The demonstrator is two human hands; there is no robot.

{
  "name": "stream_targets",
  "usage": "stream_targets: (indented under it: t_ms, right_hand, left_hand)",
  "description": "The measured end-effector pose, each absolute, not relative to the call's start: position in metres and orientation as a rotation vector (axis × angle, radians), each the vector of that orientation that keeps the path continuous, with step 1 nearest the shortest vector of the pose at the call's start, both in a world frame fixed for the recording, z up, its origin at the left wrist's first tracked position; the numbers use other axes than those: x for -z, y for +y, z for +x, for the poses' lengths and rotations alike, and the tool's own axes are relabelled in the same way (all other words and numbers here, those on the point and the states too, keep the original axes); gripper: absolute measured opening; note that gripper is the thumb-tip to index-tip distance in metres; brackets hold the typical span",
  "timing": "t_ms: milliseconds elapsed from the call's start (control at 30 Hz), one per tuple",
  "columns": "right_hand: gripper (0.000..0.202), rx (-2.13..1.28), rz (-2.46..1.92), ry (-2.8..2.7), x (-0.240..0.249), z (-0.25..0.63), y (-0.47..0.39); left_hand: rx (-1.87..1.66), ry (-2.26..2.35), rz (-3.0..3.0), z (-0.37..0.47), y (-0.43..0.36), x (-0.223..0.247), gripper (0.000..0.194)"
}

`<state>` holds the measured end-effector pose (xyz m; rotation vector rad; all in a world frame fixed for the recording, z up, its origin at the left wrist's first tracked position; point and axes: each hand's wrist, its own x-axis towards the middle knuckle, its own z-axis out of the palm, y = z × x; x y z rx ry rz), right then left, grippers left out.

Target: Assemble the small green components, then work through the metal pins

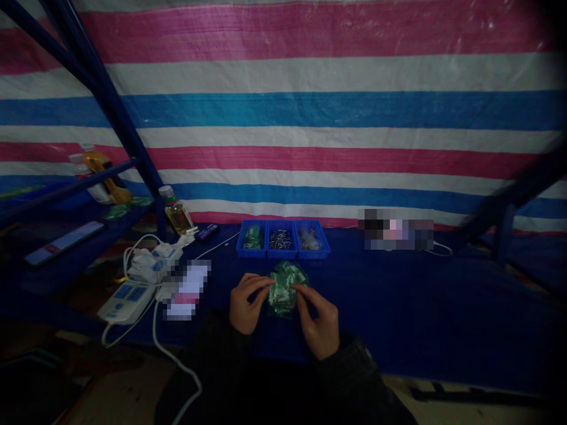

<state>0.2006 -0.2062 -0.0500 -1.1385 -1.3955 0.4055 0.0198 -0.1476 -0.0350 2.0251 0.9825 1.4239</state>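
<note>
A small pile of green printed plastic packets (289, 271) lies on the blue tabletop in front of me. From the left, my left hand (248, 301) pinches the edge of the top packet between thumb and fingers. On the other side, my right hand (318, 319) has its thumb and forefinger closed at the same packet's right edge. Just beyond the pile stands a blue three-part tray (267, 255). Green packets (252, 236) fill its left section, small dark metal pieces (280, 239) the middle one, and small clear-wrapped pieces (309, 239) the right one.
White power strips (128, 301) with plugs and cables lie left of me, beside a blurred-out phone (189, 289). A drink bottle (176, 212) stands behind them. Blue metal frame posts (119, 124) rise at the left, and a pixelated object (394, 230) rests at the back right.
</note>
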Motion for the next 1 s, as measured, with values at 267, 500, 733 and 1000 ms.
stream_targets:
  t_ms: [267,500,733,1000]
  right_hand:
    - [0.012,-0.365,-1.118,-1.397,0.043,0.199,-0.205]
    - [0.007,-0.486,-1.153,-1.296,0.055,0.198,-0.203]
    - [0.020,-0.435,-1.130,-1.406,0.045,0.202,-0.205]
    - [0.016,-0.401,-1.109,-1.404,0.045,0.201,-0.204]
  left_hand:
    - [-1.476,0.994,2.007,0.022,-0.151,0.031,0.008]
    - [-1.426,0.983,1.910,0.022,-0.153,0.035,0.009]
    - [-1.409,0.886,2.063,0.021,-0.149,0.032,0.021]
    - [-1.442,0.921,2.084,0.020,-0.147,0.034,0.011]
